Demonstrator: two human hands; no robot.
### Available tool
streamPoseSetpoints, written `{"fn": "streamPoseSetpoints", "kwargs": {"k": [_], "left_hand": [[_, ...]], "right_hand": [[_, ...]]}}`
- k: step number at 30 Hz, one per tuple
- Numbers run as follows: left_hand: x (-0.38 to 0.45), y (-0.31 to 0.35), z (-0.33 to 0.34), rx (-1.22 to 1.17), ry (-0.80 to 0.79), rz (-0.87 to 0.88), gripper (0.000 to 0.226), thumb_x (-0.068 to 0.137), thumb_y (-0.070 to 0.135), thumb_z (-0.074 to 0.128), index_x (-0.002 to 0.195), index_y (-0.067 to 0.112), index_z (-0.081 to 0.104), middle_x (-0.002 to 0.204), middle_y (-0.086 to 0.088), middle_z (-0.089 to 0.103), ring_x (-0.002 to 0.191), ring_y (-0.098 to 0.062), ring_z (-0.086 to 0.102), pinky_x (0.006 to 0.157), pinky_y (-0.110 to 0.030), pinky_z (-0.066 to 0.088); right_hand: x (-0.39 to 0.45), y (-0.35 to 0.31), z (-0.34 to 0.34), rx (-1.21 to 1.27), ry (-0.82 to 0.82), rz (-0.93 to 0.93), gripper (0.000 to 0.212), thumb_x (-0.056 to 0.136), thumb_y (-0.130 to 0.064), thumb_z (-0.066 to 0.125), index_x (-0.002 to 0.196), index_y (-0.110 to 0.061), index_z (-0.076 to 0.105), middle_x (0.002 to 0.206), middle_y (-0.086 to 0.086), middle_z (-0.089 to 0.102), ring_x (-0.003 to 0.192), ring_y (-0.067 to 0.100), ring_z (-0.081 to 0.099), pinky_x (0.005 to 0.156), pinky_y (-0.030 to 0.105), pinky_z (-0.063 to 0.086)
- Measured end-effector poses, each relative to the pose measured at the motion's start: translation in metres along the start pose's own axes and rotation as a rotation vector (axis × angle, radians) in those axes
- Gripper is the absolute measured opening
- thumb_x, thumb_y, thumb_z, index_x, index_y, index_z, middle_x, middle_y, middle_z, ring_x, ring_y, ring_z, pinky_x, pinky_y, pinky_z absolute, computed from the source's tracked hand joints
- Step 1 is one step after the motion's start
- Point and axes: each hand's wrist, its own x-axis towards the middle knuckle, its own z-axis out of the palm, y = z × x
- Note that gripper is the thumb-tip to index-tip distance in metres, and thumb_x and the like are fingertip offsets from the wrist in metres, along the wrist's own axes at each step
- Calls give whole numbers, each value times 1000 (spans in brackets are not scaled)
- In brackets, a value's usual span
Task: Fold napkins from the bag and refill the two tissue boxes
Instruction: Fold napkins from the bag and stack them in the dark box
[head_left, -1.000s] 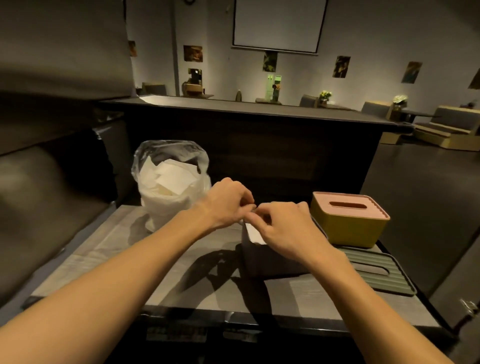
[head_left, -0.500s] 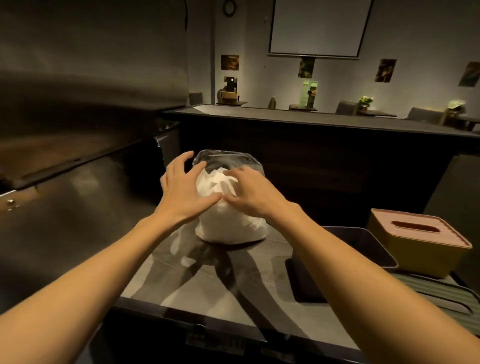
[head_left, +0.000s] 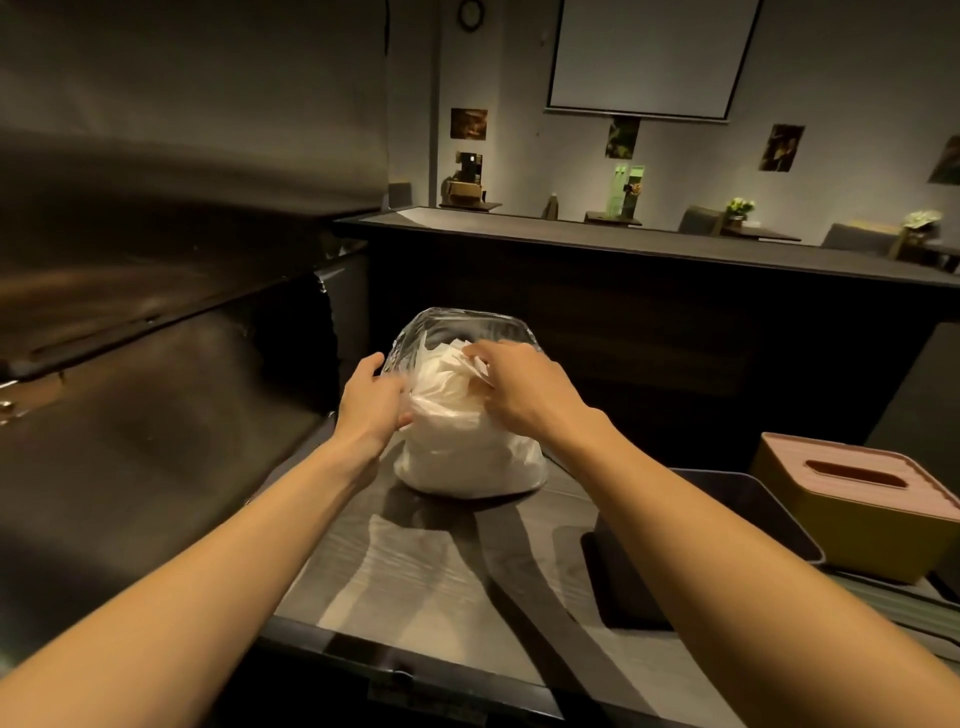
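Tabletop (head_left: 426, 582), napkin-filled bag (head_left: 467, 457)

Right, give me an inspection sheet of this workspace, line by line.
Surface: grey wood-grain table, dimly lit, shadows of the arms across it.
Job's things: clear plastic bag of white napkins, upright, mouth open; dark open tissue box, lid off; yellow tissue box with pink slotted lid on.
Clutter: ribbed green lid lying flat beside the boxes.
Grippers: left hand grips the side of the bag; right hand, fingers curled, pinches napkins at the bag's mouth.
Cables: nothing seen.
Surroundings: dark counter behind, projection screen, posters on the wall, steel surface on the left.
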Motion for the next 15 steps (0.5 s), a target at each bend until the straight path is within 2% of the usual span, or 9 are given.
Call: {"fn": "streamPoseSetpoints", "kwargs": {"k": [2, 5, 7, 11, 15], "left_hand": [[1, -2, -2, 63, 24, 32, 63, 98, 14, 53, 158, 20, 35, 102, 7, 61, 96, -18, 65, 101, -52, 55], [4, -5, -7, 169, 21, 87, 64, 92, 27, 55, 154, 25, 41, 116, 10, 63, 115, -24, 63, 106, -54, 50], [4, -5, -8, 204, 22, 106, 62, 95, 18, 54, 155, 26, 40, 121, 9, 59, 122, -24, 58, 109, -53, 48], [5, -7, -8, 234, 15, 125, 66, 96, 8, 53, 157, 26, 36, 141, 0, 54, 129, -20, 50, 114, -49, 44], [6, -9, -9, 254, 17, 130, 68, 95, 6, 55, 158, 24, 36, 151, -6, 50, 135, -23, 48, 115, -49, 42]], "right_hand": [[1, 0, 1, -4, 23, -18, 48, 104, -30, 58, 150, -29, 49, 146, 2, 55, 130, 28, 55, 93, 40, 46], [7, -2, 3, -9, 86, -94, 46, 105, -28, 55, 151, -31, 51, 151, 1, 51, 132, 26, 54, 99, 40, 47], [12, -6, 3, -11, 98, -162, 45, 105, -26, 56, 149, -30, 53, 151, 1, 50, 135, 25, 52, 104, 40, 47], [22, -13, 1, -128, -2, -322, 50, 99, -25, 64, 148, -33, 54, 157, 1, 44, 145, 23, 40, 113, 45, 38], [23, -16, 0, -274, -1, -470, 41, 98, -42, 62, 139, -36, 63, 156, -1, 47, 146, 21, 39, 118, 44, 28]]}}
